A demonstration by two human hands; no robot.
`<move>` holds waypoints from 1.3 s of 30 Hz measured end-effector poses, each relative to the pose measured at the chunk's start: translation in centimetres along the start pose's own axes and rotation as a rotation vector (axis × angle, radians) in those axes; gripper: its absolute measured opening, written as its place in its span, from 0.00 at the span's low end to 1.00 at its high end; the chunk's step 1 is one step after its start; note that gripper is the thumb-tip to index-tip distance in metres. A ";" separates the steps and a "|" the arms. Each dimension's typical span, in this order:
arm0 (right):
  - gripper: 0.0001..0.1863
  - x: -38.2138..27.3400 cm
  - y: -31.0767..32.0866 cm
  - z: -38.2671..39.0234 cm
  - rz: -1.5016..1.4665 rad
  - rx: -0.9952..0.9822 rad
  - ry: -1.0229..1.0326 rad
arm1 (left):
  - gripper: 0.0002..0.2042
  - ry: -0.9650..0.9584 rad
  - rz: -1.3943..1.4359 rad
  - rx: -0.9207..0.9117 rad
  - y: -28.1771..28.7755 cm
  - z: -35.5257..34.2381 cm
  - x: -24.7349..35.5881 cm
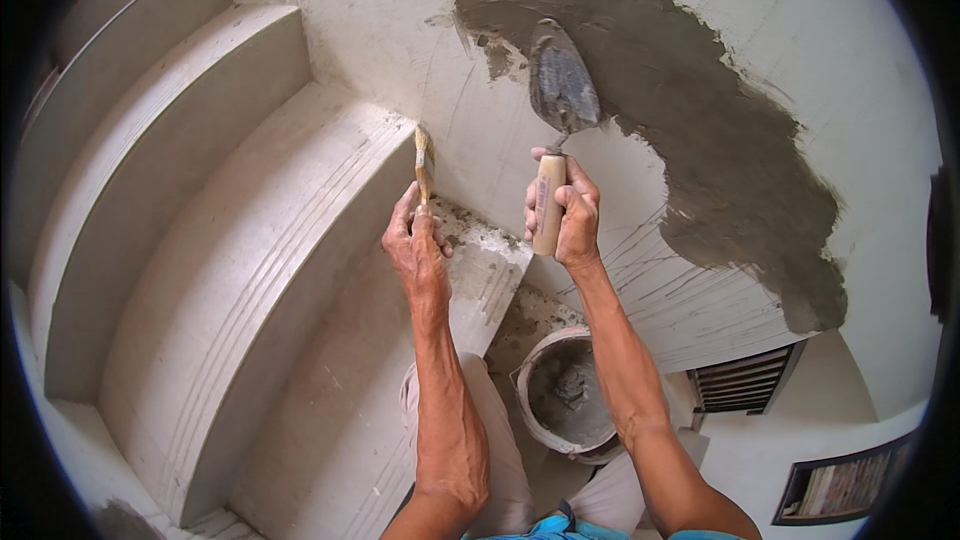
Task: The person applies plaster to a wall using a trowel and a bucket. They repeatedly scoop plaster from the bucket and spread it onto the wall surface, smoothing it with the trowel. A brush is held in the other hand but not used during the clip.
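The left hand's (418,245) grip is narrow, thumb and fingertips pinching the lower end of a slim, yellowish-brown brush with pale bristles (424,162), which points upward in front of the edge of a stair. The right hand's (568,208) grip is wrapped around the pale wooden handle of a pointed, leaf-shaped metal trowel (563,80), held blade up before the wall, its tip overlapping a broad, dark grey patch of wet-looking mortar (700,140); whether the blade touches the patch I cannot tell. The right forearm covers part of a round, pale-rimmed bucket (528,418) between the person's knees, and the lower end of the brush is lost among the fingers. A bright blue garment (560,528) is cut off at the bottom edge, and a dark object at the right rim is too cropped to make out. The mortar is smeared with ragged edges across the smooth off-white wall (640,190), with thin streaks below. Lumpy grey paste (572,390) fills the bucket. The curved, pale grey steps (230,240) have fine parallel grooves along their treads, and speckled grey splatter marks the lower one.
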State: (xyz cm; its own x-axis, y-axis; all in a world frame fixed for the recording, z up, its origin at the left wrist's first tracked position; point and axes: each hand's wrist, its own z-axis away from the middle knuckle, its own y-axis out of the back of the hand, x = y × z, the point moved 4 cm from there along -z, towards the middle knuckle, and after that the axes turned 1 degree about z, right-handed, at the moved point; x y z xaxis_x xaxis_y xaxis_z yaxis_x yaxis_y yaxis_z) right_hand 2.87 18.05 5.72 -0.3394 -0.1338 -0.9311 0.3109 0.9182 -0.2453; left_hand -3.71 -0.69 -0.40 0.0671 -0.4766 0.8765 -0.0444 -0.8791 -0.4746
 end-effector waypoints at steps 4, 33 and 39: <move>0.28 -0.5 0.2 -1.0 0.050 0.008 -0.020 | 0.21 0.005 -0.019 0.013 0.2 -0.2 0.0; 0.28 -2.5 -0.4 -1.0 0.007 -0.037 0.045 | 0.23 0.029 -0.027 0.010 -0.1 0.0 0.2; 0.35 -2.1 1.6 -0.8 -0.068 -0.075 0.029 | 0.23 0.028 -0.047 0.014 -0.1 0.0 0.5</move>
State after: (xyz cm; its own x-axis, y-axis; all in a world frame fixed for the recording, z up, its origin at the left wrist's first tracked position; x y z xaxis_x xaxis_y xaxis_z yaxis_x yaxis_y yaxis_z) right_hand 3.35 20.14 7.54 -0.3832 -0.1870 -0.9045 0.2195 0.9328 -0.2859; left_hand -3.66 -0.86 0.10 0.0409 -0.4346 0.8997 -0.0275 -0.9006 -0.4338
